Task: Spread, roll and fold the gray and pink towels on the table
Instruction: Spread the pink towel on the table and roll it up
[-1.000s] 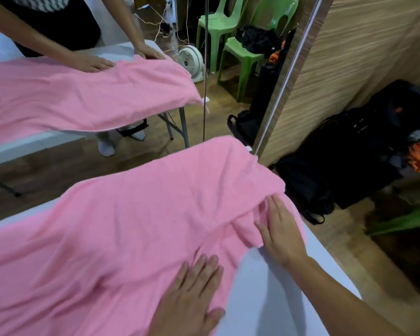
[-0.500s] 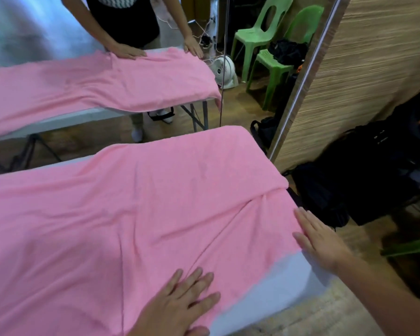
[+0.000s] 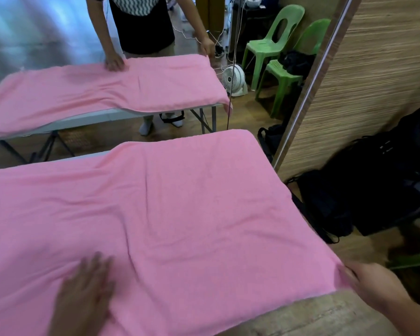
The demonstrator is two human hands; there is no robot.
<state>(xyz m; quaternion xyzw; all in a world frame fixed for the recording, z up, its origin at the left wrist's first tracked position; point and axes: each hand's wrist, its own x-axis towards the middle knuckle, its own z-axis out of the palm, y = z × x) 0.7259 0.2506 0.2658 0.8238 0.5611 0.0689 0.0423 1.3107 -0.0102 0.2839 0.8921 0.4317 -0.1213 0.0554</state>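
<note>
Left hand (image 3: 83, 294): palm down, fingers spread flat on the pink towel (image 3: 170, 214) near its front edge, at the lower left of the view. No grip is formed — the hand presses on the cloth and encloses nothing. The outline of the hand is motion-blurred.

Pink towel: spread across the desk (image 3: 90, 155) from the left frame edge to the right end, covering almost all of the top. Only a thin pale strip of the desk shows along the far edge at left. Shallow creases run across the middle of the cloth and fan out from the left hand. The far right corner lies flat and rounded; the near right corner is drawn out to a point.

Right hand (image 3: 371, 284): at the near right corner of the towel, grip closed on the corner fabric, with the cloth pulled taut toward it. The fingertips are blurred, so the exact pinch cannot be resolved.

Mirror (image 3: 155, 57): stands behind the desk and reflects the towel, the desk and the person bending over it with both hands on the cloth.

Right of the mirror frame: a wood-grain wall panel (image 3: 386, 81), with dark bags (image 3: 374, 190) on the floor below it
</note>
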